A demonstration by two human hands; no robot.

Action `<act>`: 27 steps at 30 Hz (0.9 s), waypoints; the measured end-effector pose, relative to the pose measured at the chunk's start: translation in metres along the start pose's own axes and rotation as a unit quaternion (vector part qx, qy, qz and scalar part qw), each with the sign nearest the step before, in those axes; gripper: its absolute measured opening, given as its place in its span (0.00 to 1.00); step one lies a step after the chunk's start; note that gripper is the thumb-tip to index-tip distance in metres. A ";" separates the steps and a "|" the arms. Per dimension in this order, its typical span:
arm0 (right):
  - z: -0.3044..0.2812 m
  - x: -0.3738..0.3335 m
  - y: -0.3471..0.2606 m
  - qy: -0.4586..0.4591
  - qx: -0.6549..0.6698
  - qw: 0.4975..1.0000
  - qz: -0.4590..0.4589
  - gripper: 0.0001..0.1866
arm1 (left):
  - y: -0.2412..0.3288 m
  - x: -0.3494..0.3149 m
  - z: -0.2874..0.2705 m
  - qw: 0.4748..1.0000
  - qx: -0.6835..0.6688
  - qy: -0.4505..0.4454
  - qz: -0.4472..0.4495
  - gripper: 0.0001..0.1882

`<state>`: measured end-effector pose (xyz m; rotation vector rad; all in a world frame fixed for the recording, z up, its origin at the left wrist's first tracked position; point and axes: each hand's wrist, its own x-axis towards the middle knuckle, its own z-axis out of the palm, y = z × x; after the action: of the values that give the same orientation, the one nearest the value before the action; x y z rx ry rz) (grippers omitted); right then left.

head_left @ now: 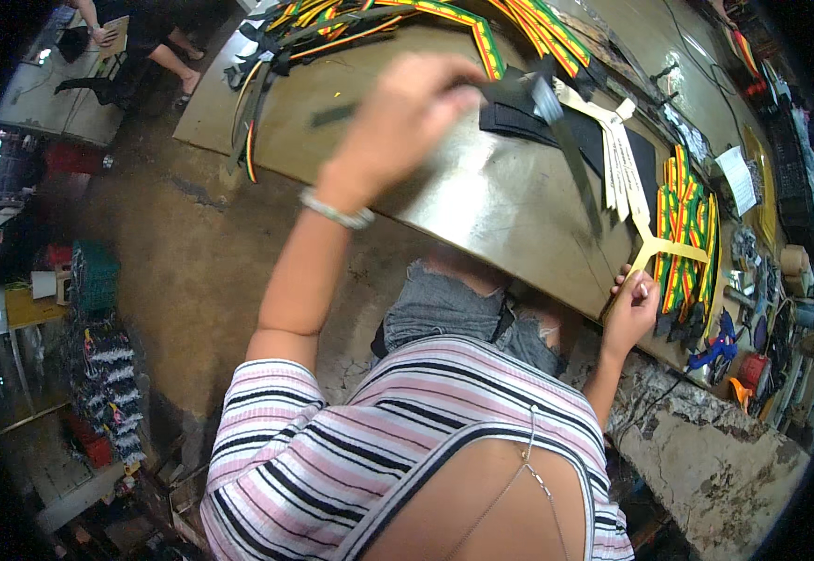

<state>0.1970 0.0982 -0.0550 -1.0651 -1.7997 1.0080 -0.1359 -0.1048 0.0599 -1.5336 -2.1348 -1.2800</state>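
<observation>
My left hand (405, 122) is raised over the table, blurred by motion, its fingers pinched at the end of a black strap (571, 154). That strap is blurred too and slants down to the right, with a grey piece near its top. Lower right, the closed fingers of my right hand (633, 304) grip one leg of a flat pale-yellow Y-shaped piece (652, 247) at the table's edge. Above it lie cream strips with print (622, 164). Right of the Y-shaped piece is a bundle of green, yellow and red straps (683, 220) with black ends.
More striped straps (484, 47) and black straps (256, 93) pile along the far side of the metal-topped table (468, 201). A folded black cloth (528, 122) lies on it. Tools and spools (793, 260) crowd the right. Another person's hand (103, 35) shows at the far left table.
</observation>
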 end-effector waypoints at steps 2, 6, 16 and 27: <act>0.003 -0.001 -0.002 -0.009 0.016 1.000 -0.010 0.10 | -0.029 0.010 -0.050 0.991 0.070 0.109 -0.035 0.13; 0.000 -0.002 -0.006 -0.006 0.018 1.000 -0.009 0.10 | -0.114 -0.021 -0.115 0.923 0.191 0.314 -0.115 0.16; -0.007 -0.010 -0.023 0.026 -0.008 0.998 -0.048 0.06 | -0.100 0.022 -0.073 0.957 0.105 0.253 -0.094 0.18; -0.085 0.062 -0.066 0.055 -0.176 0.964 -0.193 0.26 | 0.212 0.059 -0.055 0.789 -0.428 -0.034 0.439 0.17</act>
<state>0.2350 0.1527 0.0494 -0.8997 -2.0361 0.3961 0.0031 -0.0902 0.2389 -2.4404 -0.4986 -1.8170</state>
